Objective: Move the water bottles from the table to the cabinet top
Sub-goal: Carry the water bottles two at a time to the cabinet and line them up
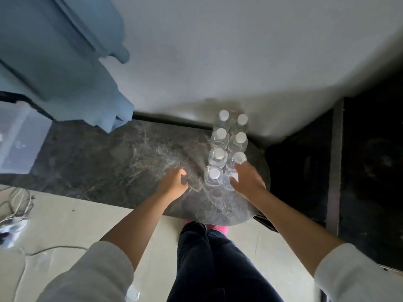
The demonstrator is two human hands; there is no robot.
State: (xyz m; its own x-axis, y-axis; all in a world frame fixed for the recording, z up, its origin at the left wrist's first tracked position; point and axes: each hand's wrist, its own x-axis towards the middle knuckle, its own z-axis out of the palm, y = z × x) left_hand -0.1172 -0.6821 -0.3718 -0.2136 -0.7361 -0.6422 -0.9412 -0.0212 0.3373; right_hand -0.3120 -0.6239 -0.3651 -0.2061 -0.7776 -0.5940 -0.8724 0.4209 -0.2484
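Fingers of right hand (pixel 247 182) curl round nearest bottle (pixel 231 179) (left hand (pixel 173 182) loosely curled, empty).

Eight clear water bottles (pixel 226 149) with white caps stand in two rows of four on one marble table (pixel 122 162).

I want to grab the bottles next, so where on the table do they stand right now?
In the head view the water bottles stand in two rows at the right end of the dark marble table, running toward the wall, with the right hand on the nearest one.
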